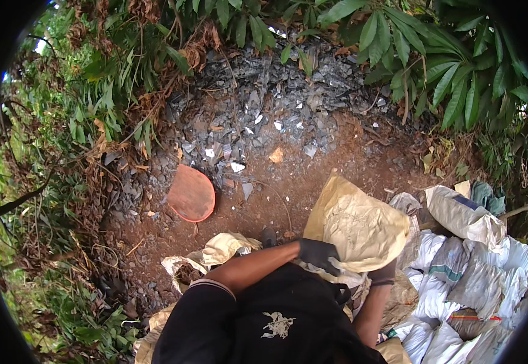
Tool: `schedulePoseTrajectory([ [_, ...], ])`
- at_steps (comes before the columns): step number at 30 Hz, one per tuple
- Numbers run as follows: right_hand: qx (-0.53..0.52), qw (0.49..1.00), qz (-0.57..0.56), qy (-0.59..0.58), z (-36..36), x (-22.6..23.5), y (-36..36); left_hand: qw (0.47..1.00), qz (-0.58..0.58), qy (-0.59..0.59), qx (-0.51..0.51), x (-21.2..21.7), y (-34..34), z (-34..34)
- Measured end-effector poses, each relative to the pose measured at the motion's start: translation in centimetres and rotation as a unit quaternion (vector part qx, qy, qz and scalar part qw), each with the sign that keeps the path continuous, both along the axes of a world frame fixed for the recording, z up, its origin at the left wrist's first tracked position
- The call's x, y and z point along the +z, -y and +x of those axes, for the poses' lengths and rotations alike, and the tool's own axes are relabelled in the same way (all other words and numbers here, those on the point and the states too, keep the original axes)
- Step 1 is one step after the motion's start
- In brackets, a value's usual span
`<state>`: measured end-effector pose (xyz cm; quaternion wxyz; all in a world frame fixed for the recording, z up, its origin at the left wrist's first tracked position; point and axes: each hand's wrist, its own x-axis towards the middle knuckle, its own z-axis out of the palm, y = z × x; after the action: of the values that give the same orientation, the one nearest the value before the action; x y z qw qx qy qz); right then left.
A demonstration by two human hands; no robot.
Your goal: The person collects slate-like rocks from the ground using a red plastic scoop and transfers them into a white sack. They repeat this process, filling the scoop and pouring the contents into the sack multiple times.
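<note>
I am gripping a yellowish sack (356,225) with both gloved hands. My left hand (320,254) is closing its fingers on the sack's near left edge, and my right hand (384,274) is clamping its near right corner, so the sack is rising just beyond my hands, over the brown dirt ground (288,188). To my right, white and grey filled sacks (470,273) are lying piled together. Farther left, an orange round pan (191,193) is resting on the dirt beside a heap of grey stone shards (264,109).
</note>
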<state>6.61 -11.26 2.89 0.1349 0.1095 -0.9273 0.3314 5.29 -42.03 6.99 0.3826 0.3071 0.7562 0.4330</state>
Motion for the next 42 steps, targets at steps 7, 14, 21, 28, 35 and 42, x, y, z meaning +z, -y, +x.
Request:
schedulePoseTrajectory([
  [7,-0.161,0.640,-0.659,0.361,-1.8,3.4,-6.5,0.817,0.326,0.361,0.309,-4.4,12.3,1.8],
  [14,0.012,0.810,-0.503,0.300,-8.3,8.9,2.5,0.886,-0.032,-0.257,0.385,-4.6,8.9,0.1],
  [21,0.067,0.879,-0.329,0.339,-13.5,15.7,8.8,0.950,0.032,-0.112,0.288,-1.7,0.4,-5.8],
  [28,0.024,0.919,-0.341,0.198,-10.1,11.3,7.4,0.878,0.161,-0.149,0.425,-2.8,1.7,-6.1],
  [35,0.039,0.895,-0.389,0.216,-9.1,13.3,8.6,0.763,-0.010,-0.493,0.418,-2.3,1.3,-4.9],
  [42,-0.105,0.985,0.131,-0.041,-5.6,10.5,10.0,0.697,0.089,-0.268,0.660,-2.1,3.1,-10.7],
])
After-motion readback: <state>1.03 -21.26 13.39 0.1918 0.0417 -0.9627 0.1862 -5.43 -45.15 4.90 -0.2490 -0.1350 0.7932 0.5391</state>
